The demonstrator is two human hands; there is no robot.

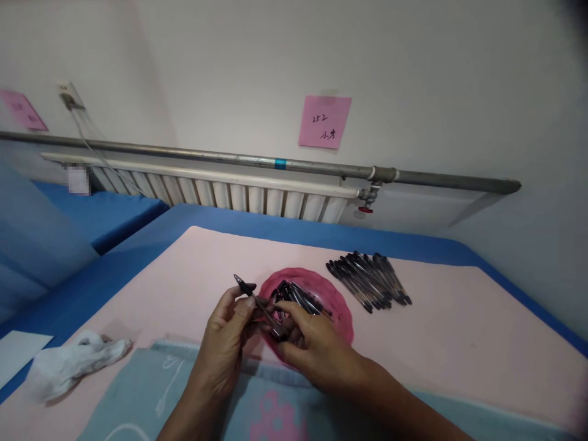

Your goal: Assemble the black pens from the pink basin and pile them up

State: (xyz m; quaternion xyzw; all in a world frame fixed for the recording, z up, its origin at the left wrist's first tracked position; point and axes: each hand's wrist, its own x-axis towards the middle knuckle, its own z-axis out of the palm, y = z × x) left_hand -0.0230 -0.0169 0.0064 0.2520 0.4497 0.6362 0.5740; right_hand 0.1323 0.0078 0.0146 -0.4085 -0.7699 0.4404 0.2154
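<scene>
Pen (263,309) slants between the two hands at the lower centre of the frame, its dark pointed tip toward the upper left and its lower end among the right hand's fingers. The left hand (232,324) grips it between thumb and fingers, just below the tip. The right hand (316,346) is curled, thumb and fingers closed around the lower end; whether it holds anything more cannot be told.

Just behind the hands, and partly hidden by them, is a pink bowl (340,297) with loose pens (299,298) in it, lying at mixed angles. Right of the bowl, at centre right, a pile (370,282) of clear pens with black ends lies side by side, all slanting the same way.

Bowl and pile rest on a pink sheet (441,331) over a blue counter (390,231). Along the bottom of the frame spreads a pale blue towel (179,373) with pink and white patterns. At lower left lie a crumpled white cloth (76,367) and a white card (21,355).

Across the middle run a grey pipe (206,154) and a white radiator (234,195); a pink note (325,122) with handwriting hangs above them at upper centre.
</scene>
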